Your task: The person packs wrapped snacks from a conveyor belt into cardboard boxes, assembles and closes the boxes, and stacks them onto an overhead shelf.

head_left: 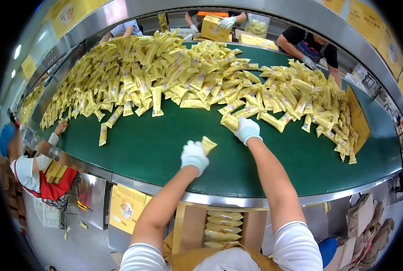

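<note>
My left hand point(194, 156), in a white glove, is closed around a yellow snack packet point(208, 144) whose end sticks out past the fingers, above the green conveyor belt point(156, 140). Farther forward and to the right, my gloved right hand point(246, 130) grips another yellow packet point(230, 122) at the near edge of the heap. The large heap of yellow packets point(165, 67) spreads across the far side of the belt. Right below the belt's near edge, an open cardboard box point(190, 228) holds a stack of several packets point(223, 223).
A cardboard sheet point(357, 119) stands at the heap's right end. Co-workers stand across the belt; one holds a yellow carton point(216, 28). At left is a person in a blue cap point(5, 140). A printed carton point(127, 207) sits below the belt's metal edge point(228, 201).
</note>
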Motion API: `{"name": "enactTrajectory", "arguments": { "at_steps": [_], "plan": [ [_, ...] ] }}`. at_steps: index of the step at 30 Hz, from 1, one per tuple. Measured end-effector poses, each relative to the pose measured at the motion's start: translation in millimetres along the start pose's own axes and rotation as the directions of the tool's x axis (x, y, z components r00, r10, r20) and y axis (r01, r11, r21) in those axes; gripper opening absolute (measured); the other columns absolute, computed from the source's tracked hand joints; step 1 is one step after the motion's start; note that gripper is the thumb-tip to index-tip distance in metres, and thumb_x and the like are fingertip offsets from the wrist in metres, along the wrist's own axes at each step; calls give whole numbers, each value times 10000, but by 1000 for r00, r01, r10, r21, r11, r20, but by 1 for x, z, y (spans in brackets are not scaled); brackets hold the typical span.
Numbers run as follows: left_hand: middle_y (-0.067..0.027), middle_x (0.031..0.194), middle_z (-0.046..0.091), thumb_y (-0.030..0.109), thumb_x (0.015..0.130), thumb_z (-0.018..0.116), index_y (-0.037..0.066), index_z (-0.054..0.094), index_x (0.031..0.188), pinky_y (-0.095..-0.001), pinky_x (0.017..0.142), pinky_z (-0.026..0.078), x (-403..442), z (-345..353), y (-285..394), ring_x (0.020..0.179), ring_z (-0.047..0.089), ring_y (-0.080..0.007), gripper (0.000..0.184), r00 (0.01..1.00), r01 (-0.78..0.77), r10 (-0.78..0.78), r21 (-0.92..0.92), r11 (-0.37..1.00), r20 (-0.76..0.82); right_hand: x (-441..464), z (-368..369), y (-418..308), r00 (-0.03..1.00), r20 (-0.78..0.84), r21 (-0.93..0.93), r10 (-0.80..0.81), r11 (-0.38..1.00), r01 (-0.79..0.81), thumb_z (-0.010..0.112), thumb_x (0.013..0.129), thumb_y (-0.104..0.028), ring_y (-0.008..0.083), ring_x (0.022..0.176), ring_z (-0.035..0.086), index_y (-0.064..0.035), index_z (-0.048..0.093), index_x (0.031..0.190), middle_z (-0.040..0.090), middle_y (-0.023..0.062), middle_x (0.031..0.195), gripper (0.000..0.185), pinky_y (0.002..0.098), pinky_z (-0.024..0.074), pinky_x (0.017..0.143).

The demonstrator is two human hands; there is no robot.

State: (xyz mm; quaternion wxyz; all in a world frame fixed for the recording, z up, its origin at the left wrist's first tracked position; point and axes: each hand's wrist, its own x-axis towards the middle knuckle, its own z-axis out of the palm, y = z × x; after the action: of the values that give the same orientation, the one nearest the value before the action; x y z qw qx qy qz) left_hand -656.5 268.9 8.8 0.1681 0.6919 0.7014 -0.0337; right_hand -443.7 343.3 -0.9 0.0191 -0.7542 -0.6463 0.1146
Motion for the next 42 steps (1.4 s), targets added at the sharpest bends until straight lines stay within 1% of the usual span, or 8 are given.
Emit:
{"name": "enactTrajectory", "arguments": {
  "at_steps": [7,10,17,20,27,31,38,42],
  "plan": [
    [-131,1192,603,337,824,757,77,594,1177,-410,952,503,-4,14,-86,1094,621,-306,468,889,-389,416,161,907,-194,-108,37,64,787,-351,-325,-506,855,405,703,821,-204,258,843,693,-131,618,984,664,36,865,197,388,515,773],
    [-107,1099,626,586,743,770,73,568,1283,-407,941,455,-24,25,-83,1050,609,-288,772,813,-482,523,210,851,-255,-150,35,62,750,-380,-247,-541,841,482,751,796,-384,318,1013,604,-45,529,1297,611,143,1189,644,419,467,902],
    [-179,1230,558,382,853,690,-22,421,1440,-473,1036,374,-69,13,-79,1191,528,-329,762,751,-544,626,338,768,-213,-157,-14,43,942,114,-219,-314,917,332,731,776,-601,327,1069,546,44,352,1489,546,196,1291,1034,432,423,958],
    [-195,1306,533,300,884,634,-32,381,1465,-477,1056,358,-68,22,-85,1255,498,-335,715,722,-561,656,367,742,-222,-150,19,63,860,-38,-312,-509,824,474,737,774,-607,339,1092,546,43,342,1493,574,193,1210,1047,441,418,994],
    [-169,1363,519,313,916,660,18,337,1510,-461,1060,371,-60,20,-99,1262,501,-319,737,796,-564,586,164,809,-151,-166,1,58,942,-97,170,-322,927,335,804,731,-522,408,1096,564,4,378,1480,591,221,1160,1010,459,454,991],
    [-208,1354,510,305,884,712,8,314,1525,-445,1089,375,-72,6,-120,1257,495,-376,811,860,-510,428,-407,758,-278,-259,-74,31,839,-393,291,-376,815,502,859,659,-419,392,1000,580,20,456,1411,611,199,1099,959,464,462,925],
    [-199,1428,481,121,811,742,-71,299,1516,-364,1120,387,-170,-52,-82,1330,484,-263,855,787,-492,495,-859,143,-368,-373,-75,-31,578,152,-127,-802,564,816,758,753,-408,269,918,604,-7,560,1276,627,88,941,688,414,438,789],
    [-209,1429,445,117,825,714,-68,239,1542,-383,1156,324,-216,-46,-66,1358,431,-297,879,704,-502,632,-856,121,-324,-400,11,-45,562,268,-120,-782,552,825,639,829,-230,276,942,615,-30,587,1215,629,102,939,438,409,459,752]
  ]
}}
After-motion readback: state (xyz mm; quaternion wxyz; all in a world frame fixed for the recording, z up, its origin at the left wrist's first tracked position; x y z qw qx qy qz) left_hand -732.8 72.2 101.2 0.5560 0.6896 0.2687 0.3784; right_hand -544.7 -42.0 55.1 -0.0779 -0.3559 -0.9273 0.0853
